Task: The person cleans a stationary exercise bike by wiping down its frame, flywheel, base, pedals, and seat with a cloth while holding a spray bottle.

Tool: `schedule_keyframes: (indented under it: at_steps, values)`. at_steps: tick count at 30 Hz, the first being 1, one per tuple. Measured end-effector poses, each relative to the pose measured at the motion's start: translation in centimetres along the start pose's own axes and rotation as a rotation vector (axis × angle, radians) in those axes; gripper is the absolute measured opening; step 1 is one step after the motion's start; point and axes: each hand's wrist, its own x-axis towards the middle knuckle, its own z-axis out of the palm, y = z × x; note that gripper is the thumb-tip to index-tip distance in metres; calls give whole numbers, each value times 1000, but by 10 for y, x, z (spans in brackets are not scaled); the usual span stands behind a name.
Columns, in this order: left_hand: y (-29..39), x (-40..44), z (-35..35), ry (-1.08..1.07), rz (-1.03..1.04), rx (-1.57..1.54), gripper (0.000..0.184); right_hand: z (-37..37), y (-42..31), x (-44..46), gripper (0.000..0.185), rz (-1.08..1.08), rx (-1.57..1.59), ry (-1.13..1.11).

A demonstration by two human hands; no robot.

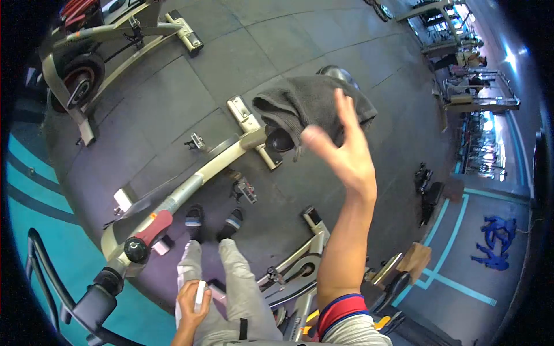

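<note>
Head view: right hand (350, 157) outstretched, splayed before towel (300, 104); left hand (188, 301) grips white object (200, 293).

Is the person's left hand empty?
No, the left hand holds a small white object above the person's grey trousers.

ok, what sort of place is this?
Most likely a gym: a stationary bike with pedals stands by the person's legs, a second bike with a flywheel is at upper left, and what look like weight machines stand at the far right.
</note>
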Motion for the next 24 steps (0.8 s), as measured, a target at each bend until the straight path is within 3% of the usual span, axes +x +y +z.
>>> schedule_keyframes:
  at_steps: [2,4,6,10,14,15,16,18,20,24]
  values:
    - [-3,-3,4,5,-15,-16,15,16,-15,16,102,259,-113,172]
    - [-1,0,5,-34,0,-23,16,50,-18,41,103,471,-292,246]
    - [0,-1,8,-57,4,-24,16,80,-22,56,108,472,-610,315]
    - [3,-1,1,-61,-31,-59,16,50,25,80,96,362,-712,398]
    - [3,-1,1,-42,18,-71,17,-11,62,126,70,384,-476,257]
    - [2,-1,2,-32,12,-66,18,-3,67,123,67,305,-689,351]
    - [5,-1,1,-40,8,-76,18,11,70,115,63,69,-844,507]
    - [8,3,0,-46,7,-88,19,22,62,93,60,-183,-799,308]
    - [7,0,1,-34,17,-104,20,39,47,57,63,-193,-639,203]
    - [12,0,1,-64,6,-129,21,71,-2,5,73,-218,-609,163]
